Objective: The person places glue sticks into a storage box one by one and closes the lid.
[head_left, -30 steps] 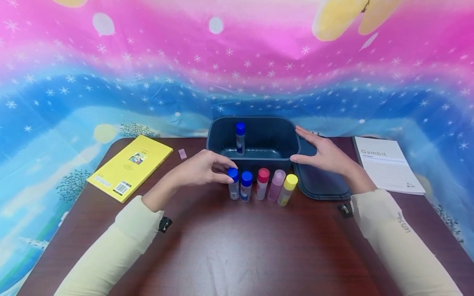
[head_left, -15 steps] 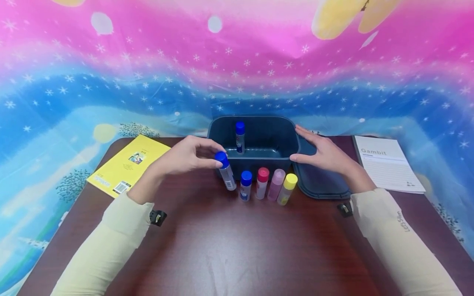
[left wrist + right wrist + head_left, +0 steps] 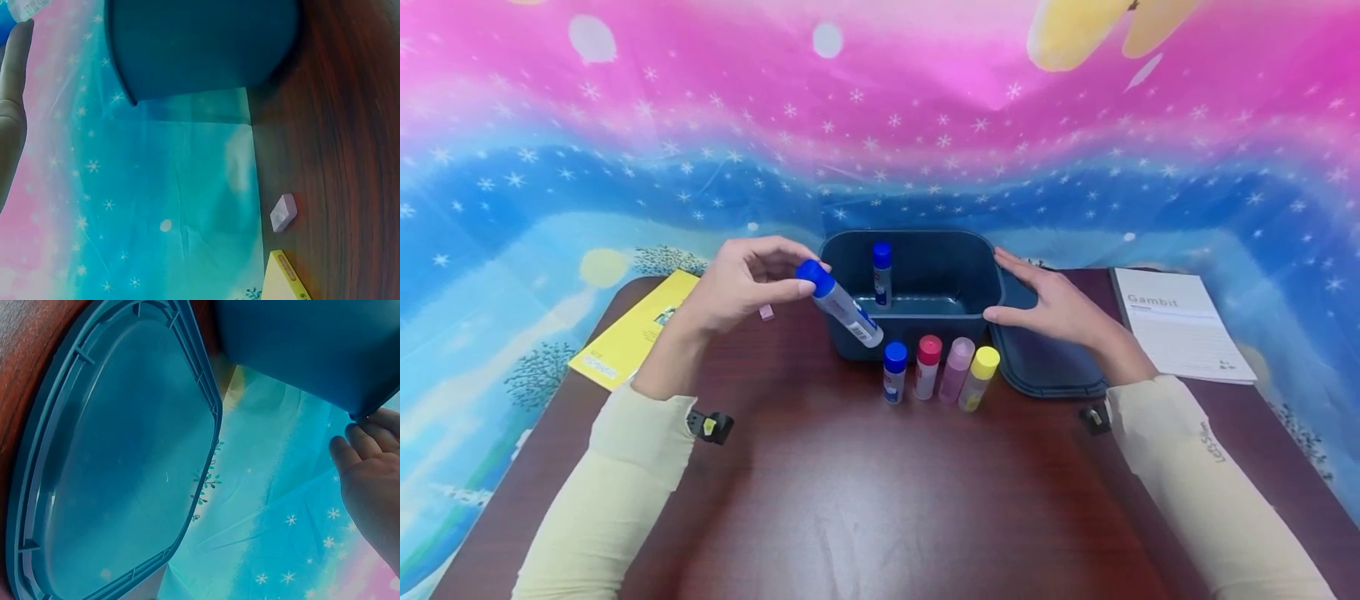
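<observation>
Left hand (image 3: pixel 737 279) has its grip pinched on a blue-capped bottle (image 3: pixel 842 306), held by the cap end, fingers and thumb curled round it. Bottle is off the tabletop (image 3: pixel 865 483), tilted with cap up-left and base down-right, sitting at the near-left corner of the dark blue bin (image 3: pixel 917 287). Base overlaps the bin's near wall in the head view; can't tell if it's touching.

Left wrist view: only a finger edge at the left border, bin wall (image 3: pixel 200 47) above, a small pink eraser (image 3: pixel 283 212) on the tabletop, and the corner of the yellow book (image 3: pixel 284 281).

Right hand (image 3: pixel 1052 304) has its grip open, fingers straight and relaxed, resting against the bin's right wall. Right wrist view shows fingertips (image 3: pixel 359 447) at the bin's rim corner, with the bin lid (image 3: pixel 119 462) lying upside down on the tabletop beside the bin.

Inside the bin: one blue-capped bottle standing (image 3: pixel 882 273) upright near the far-left.

Near side of the bin, a row standing on the tabletop, left to right: blue-cap bottle (image 3: pixel 894 372), red-cap bottle (image 3: pixel 927 367), pink bottle (image 3: pixel 957 369), yellow-cap bottle (image 3: pixel 979 378). Close together, the pink and yellow ones leaning slightly.

Yellow book is far left, partly hidden by the left forearm. White booklet (image 3: pixel 1176 325) far right, well apart from the bin.
</observation>
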Action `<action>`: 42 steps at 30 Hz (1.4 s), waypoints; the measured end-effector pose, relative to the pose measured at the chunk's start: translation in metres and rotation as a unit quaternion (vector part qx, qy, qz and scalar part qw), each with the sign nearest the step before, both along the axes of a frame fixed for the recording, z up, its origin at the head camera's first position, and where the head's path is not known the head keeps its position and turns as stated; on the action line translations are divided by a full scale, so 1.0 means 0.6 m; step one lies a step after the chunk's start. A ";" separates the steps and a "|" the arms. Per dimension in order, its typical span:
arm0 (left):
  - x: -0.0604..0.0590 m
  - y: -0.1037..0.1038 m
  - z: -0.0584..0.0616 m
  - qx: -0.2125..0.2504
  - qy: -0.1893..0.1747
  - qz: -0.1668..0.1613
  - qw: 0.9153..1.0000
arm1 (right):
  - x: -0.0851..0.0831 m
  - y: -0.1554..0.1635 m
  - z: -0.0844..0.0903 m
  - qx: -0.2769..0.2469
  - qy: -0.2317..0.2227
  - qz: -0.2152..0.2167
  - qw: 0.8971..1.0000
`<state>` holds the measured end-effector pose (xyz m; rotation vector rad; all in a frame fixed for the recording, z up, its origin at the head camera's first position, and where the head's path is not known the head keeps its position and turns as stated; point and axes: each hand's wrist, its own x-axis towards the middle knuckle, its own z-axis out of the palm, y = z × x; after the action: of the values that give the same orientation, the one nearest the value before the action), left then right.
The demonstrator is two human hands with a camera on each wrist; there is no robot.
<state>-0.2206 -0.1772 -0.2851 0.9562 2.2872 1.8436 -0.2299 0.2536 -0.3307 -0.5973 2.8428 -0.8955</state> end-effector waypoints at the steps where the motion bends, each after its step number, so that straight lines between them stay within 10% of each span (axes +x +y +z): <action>1: -0.001 -0.001 0.001 0.021 -0.002 0.002 1.000 | 0.000 0.000 0.001 0.000 0.001 0.000 1.000; 9: -0.010 0.009 -0.006 0.138 -0.026 0.001 0.990 | 0.003 0.004 0.000 -0.006 -0.003 -0.002 1.000; 27: -0.032 0.073 -0.017 0.037 -0.038 0.120 0.991 | 0.006 0.006 0.001 -0.007 -0.001 -0.004 1.000; 42: -0.062 0.108 -0.031 -0.095 -0.029 0.158 0.982 | 0.003 0.001 -0.001 -0.005 0.004 -0.004 1.000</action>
<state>-0.2578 -0.1125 -0.3038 0.5321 2.6435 1.6801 -0.2282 0.2544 -0.3311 -0.5935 2.8506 -0.9117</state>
